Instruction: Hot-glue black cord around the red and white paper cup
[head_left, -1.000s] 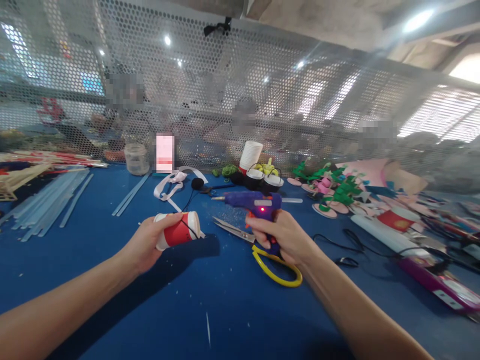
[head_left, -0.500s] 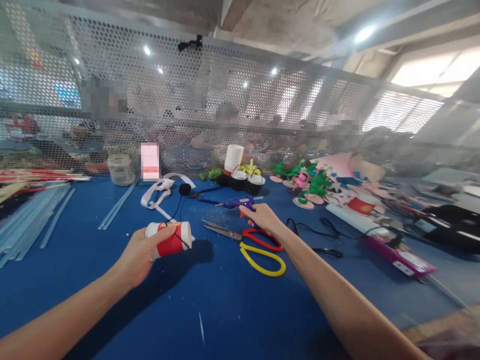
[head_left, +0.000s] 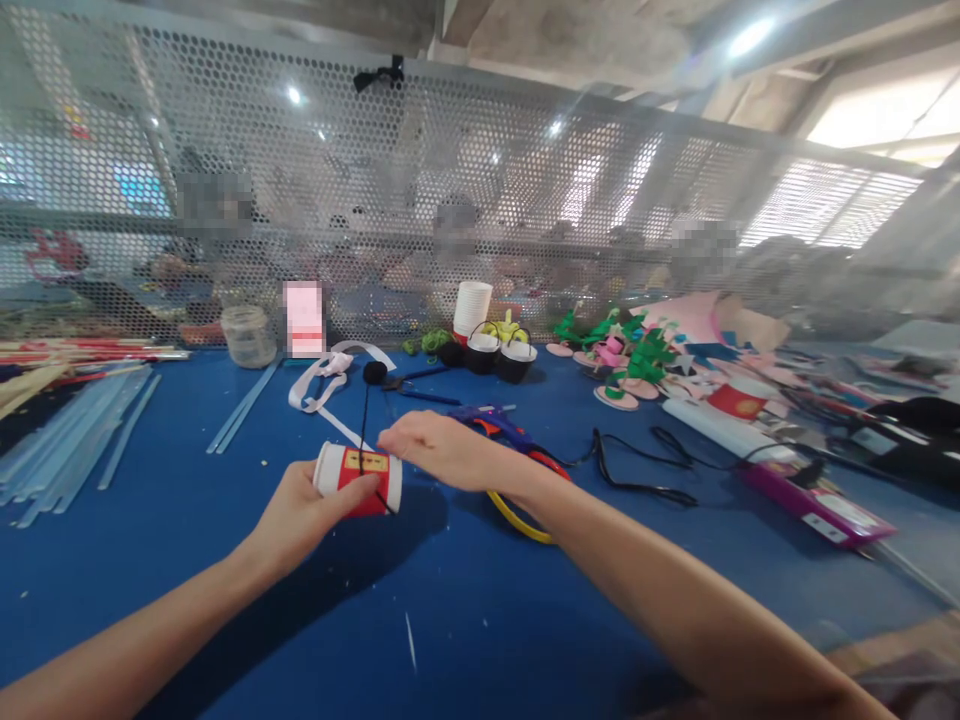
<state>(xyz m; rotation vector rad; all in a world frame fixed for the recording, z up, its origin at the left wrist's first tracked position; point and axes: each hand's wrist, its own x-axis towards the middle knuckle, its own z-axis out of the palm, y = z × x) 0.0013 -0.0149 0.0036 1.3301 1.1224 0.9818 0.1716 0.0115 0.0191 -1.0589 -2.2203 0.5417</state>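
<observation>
My left hand (head_left: 304, 515) is closed around a paper cup (head_left: 322, 470) with a red band and a yellow label, held on its side above the table. Black yarn (head_left: 364, 415) runs from a small ball (head_left: 375, 372) down to the cup and passes under my left thumb. My right hand (head_left: 431, 445) reaches to the cup's right end, fingers extended, with the fingertips partly hidden; contact is hard to make out. Behind that hand lies a blue glue gun (head_left: 510, 425). Scissors with a yellow handle loop (head_left: 521, 520) are partly covered by my right forearm.
White ribbon (head_left: 306, 388), pliers (head_left: 424, 385), stacked cups (head_left: 472, 308) and two black-and-white little buckets (head_left: 516, 362) stand or lie farther back. Clear glue sticks (head_left: 82, 430) are at left. Green and pink crafts (head_left: 645, 360), a black cord (head_left: 600, 460) and a purple power strip (head_left: 817, 505) occupy the right.
My right hand has let go of the glue gun, which now lies on the table, and has moved left to the cup. My left hand has turned the cup slightly, showing its yellow label.
</observation>
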